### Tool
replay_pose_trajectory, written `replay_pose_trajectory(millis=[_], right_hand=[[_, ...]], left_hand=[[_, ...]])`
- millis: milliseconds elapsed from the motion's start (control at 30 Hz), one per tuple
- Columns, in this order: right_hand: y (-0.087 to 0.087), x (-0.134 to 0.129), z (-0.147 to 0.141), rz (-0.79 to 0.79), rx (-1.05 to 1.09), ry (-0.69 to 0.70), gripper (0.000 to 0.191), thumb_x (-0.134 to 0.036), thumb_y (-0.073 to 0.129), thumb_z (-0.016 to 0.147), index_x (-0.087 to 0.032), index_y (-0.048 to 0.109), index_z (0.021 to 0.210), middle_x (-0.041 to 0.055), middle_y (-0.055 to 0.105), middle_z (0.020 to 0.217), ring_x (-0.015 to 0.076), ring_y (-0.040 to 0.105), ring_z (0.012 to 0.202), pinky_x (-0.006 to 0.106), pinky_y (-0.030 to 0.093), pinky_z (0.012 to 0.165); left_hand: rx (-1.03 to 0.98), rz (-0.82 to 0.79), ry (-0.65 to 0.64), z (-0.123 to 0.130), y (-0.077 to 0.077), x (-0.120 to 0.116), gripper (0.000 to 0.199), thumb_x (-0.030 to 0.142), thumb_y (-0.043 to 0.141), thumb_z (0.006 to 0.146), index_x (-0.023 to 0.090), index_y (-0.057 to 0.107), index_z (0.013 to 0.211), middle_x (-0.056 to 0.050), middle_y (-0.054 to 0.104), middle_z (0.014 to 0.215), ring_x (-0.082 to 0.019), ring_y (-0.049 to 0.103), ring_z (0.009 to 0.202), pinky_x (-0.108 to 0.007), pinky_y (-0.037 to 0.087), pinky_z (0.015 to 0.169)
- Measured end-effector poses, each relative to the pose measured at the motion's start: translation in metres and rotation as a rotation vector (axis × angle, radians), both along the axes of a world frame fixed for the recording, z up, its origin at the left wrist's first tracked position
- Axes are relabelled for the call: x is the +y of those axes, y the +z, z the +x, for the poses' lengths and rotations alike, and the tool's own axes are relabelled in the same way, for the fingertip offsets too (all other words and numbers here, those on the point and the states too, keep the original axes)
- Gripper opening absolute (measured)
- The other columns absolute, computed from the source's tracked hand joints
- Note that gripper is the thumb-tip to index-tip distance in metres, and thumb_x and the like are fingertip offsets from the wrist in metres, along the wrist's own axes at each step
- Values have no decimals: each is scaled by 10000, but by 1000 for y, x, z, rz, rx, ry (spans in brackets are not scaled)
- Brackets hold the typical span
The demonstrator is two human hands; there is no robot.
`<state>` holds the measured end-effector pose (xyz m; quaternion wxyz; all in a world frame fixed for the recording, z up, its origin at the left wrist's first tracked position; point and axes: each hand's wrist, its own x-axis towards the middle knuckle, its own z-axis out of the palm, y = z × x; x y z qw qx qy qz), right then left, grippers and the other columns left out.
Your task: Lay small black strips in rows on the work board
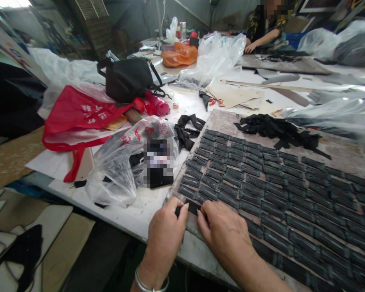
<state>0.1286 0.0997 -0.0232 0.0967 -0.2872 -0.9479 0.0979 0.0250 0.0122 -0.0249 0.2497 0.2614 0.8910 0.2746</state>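
Between my two hands stretches a short black fabric strip (192, 207), low over the near left corner of a worn board (220, 117). My left hand (167, 225) pinches the strip's left end between thumb and fingers. At its other end my right hand (223, 227) has its fingers closed on the strip, partly hiding it. Many flat black strip pieces (252, 198) lie in rows across the board, with a shiny film-like look on top. A tangled heap of loose black strips (270, 127) rests at the board's far side.
Left of the board are a clear plastic bag (115, 178), a phone (161, 177), a red bag (76, 113) and a black bag (124, 79). A coil of black strips (185, 136) lies by the board's edge. Across the table sits another person (267, 32).
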Motion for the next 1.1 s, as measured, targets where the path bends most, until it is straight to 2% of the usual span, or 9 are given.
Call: replay_pose_trajectory(millis=[567, 800, 867, 1033, 1100], right_hand=[[4, 0, -5, 35, -92, 14, 139, -168, 569, 769, -209, 527, 643, 7, 590, 603, 180, 590, 600, 278, 307, 525], [10, 5, 4, 99, -13, 34, 140, -235, 613, 740, -215, 489, 678, -4, 545, 596, 177, 550, 577, 269, 304, 518], [12, 7, 8, 55, 21, 40, 141, -269, 596, 763, -217, 479, 704, -11, 551, 611, 168, 546, 573, 261, 303, 514], [9, 13, 13, -215, 58, 15, 130, -282, 466, 866, -218, 466, 752, -32, 557, 616, 131, 546, 548, 226, 318, 505], [6, 13, 13, -215, 70, 5, 122, -259, 484, 852, -215, 457, 741, -31, 547, 620, 130, 540, 551, 223, 325, 508]], left_hand=[[35, -65, -26, -2, 3, 3, 128, 224, 487, 849, 186, 527, 733, -8, 549, 640, -179, 513, 622, -273, 316, 599], [79, -86, -10, 1, 3, 5, 137, 234, 504, 845, 193, 508, 714, 3, 511, 601, -181, 506, 613, -268, 304, 598], [85, -88, -7, 1, 3, 5, 133, 234, 504, 846, 194, 514, 720, 3, 513, 598, -181, 511, 614, -264, 307, 597], [92, -99, -6, 1, 5, 6, 131, 240, 506, 848, 194, 528, 727, 0, 533, 607, -179, 520, 609, -262, 304, 586], [99, -108, -3, 2, 6, 6, 128, 240, 509, 848, 194, 532, 730, -2, 535, 608, -180, 519, 610, -263, 299, 583]])
